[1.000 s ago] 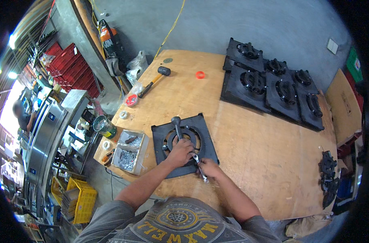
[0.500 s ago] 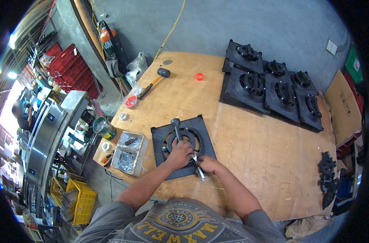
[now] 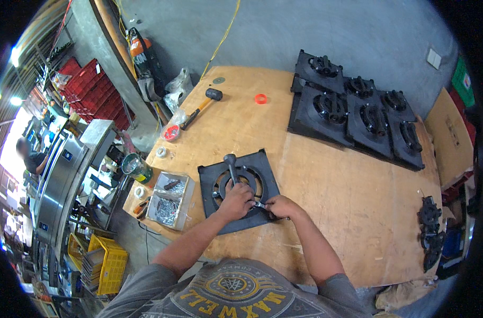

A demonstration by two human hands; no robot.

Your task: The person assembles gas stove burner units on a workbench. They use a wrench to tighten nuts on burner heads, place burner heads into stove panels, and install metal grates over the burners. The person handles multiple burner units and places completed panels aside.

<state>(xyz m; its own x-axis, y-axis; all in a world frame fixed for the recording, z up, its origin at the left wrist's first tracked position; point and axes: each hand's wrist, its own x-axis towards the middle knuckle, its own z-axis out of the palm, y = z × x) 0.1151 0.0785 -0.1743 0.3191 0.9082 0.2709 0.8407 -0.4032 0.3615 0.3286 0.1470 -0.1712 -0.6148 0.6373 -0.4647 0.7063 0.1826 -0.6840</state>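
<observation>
A square black metal plate [image 3: 212, 214] with a round opening lies on the wooden table in front of me. Across the opening runs a black pipe-like part with a rounded end [image 3: 230, 160]. My left hand [image 3: 237, 201] is closed around its lower end, over the plate's middle. To the right, my right hand [image 3: 282, 207] grips a silver wrench [image 3: 259, 204], whose near end reaches my left fingertips. What the wrench's tip sits on is hidden behind my left hand. A bolt head [image 3: 215, 194] shows on the ring left of my hand.
Left of the plate stands a clear box of screws [image 3: 167, 209], beside pliers [image 3: 141, 206] and a green tub [image 3: 137, 168]. Farther back lie a mallet [image 3: 202, 108] and a red tape ring [image 3: 260, 99]. Several black burner plates [image 3: 315, 140] rest at the back right; black castings [image 3: 431, 233] sit at the right edge.
My right hand has swung the wrench outward to the right and slightly away from me, from pointing toward me to lying more sideways. My left hand and the plate stay put.
</observation>
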